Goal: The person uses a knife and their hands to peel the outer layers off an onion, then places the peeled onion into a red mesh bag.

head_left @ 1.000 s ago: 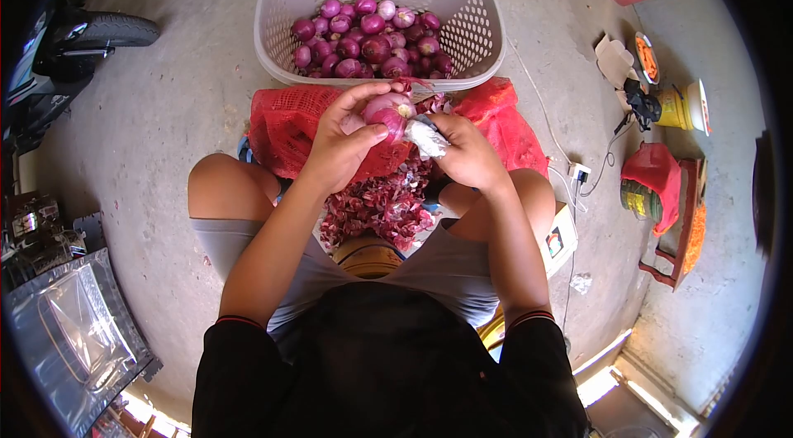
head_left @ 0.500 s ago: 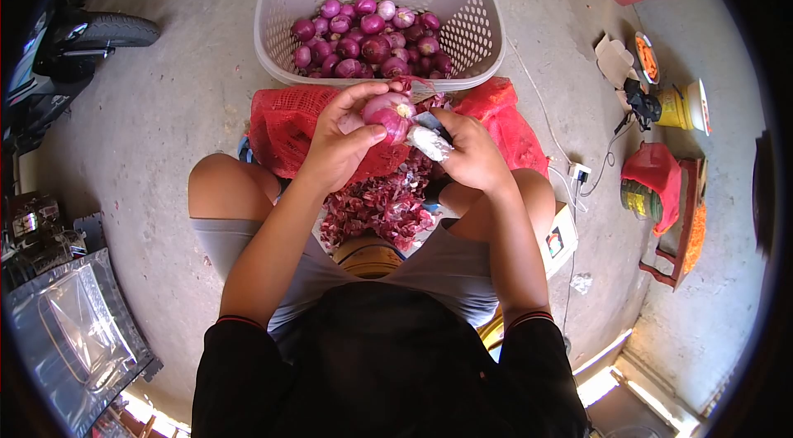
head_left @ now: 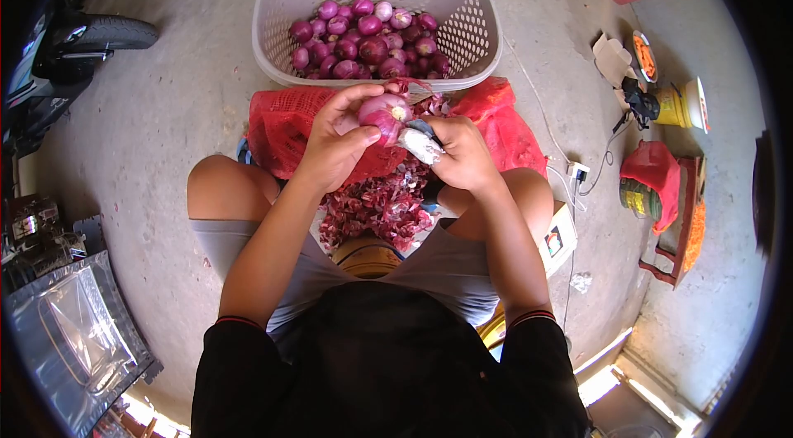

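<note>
My left hand (head_left: pixel 340 140) holds a red onion (head_left: pixel 385 114) between fingers and thumb, its pale cut end facing right. Dry strands of skin hang over its top. Close against the onion's right side, my right hand (head_left: pixel 464 149) is closed around a small knife (head_left: pixel 423 126), of which a short grey piece shows. A white wrapping (head_left: pixel 421 145) covers what looks like the thumb of that hand. Below both hands, a heap of red onion skins (head_left: pixel 376 211) lies between my legs, with a red mesh sack (head_left: pixel 281 128) spread around it.
A grey plastic basket (head_left: pixel 273 41) with many red onions (head_left: pixel 372 48) stands just beyond my hands. To the right are a cable with a socket (head_left: pixel 577 170), a yellow bucket (head_left: pixel 676 107) and a red wooden stool (head_left: pixel 684 231). A motorcycle wheel (head_left: pixel 116 30) stands at the left.
Both hands and the onion have shifted very slightly left in view. The right hand has tilted a little, its white wrapping now lower against the onion's side.
</note>
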`<state>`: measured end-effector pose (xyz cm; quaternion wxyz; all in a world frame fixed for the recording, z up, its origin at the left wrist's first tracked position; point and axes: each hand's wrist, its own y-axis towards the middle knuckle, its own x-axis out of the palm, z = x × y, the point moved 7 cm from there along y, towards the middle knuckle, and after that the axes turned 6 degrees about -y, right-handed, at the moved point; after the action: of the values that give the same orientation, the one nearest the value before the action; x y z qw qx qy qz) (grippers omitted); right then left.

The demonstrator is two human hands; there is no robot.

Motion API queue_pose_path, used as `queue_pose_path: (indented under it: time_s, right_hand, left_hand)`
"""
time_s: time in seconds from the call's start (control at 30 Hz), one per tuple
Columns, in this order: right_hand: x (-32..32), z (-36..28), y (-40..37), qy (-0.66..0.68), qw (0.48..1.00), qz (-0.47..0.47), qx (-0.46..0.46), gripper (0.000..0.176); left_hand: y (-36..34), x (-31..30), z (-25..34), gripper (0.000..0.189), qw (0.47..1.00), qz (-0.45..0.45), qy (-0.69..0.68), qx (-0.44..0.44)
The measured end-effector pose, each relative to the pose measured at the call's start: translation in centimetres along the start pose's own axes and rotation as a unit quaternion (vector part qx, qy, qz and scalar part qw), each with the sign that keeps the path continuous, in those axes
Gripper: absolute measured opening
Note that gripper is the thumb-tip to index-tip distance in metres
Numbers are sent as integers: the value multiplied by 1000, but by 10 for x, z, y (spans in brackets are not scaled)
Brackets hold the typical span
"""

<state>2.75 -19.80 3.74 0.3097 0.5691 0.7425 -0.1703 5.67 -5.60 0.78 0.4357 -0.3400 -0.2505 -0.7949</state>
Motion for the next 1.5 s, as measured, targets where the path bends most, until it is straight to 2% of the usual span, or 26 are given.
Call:
queue_pose_path:
  time_s: [0.1, 0.23, 0.37, 0.4, 0.57, 0.8, 0.9, 1.07, 1.27, 1.5]
  right_hand:
    - [-3, -9, 0, -81, 995, 27, -57, 18]
    - [5, -25, 0, -113, 986, 23, -122, 20]
    - [-2, -12, 0, -78, 993, 60, -61, 23]
    - [-4, -5, 1, -47, 998, 35, -8, 26]
    - [-5, 1, 2, -51, 998, 13, 40, 26]
    - [3, -1, 2, 15, 999, -24, 19, 19]
    - [5, -3, 2, 35, 999, -22, 11, 19]
    - [5, -3, 0, 17, 1000, -15, -18, 18]
    - [1, -19, -2, -113, 987, 10, -114, 16]
    - [-2, -29, -2, -175, 976, 8, -126, 22]
  left_hand:
    - [0, 2, 0, 50, 1000, -7, -29, -7]
    - [1, 1, 1, 49, 999, -10, -49, -5]
    - [2, 1, 5, 49, 999, -11, -38, 4]
    - [1, 0, 6, 49, 999, -10, -36, 5]
    - [1, 1, 4, 50, 1000, -19, -22, -2]
    - [2, 1, 5, 51, 999, -29, 23, 11]
    - [0, 6, 8, 52, 993, -45, 103, 26]
    - [-3, 3, 7, 51, 997, -21, 79, 9]
    - [-4, -1, -2, 48, 1000, -9, -3, -7]
    - [-3, 1, -3, 45, 1000, -11, -13, -10]
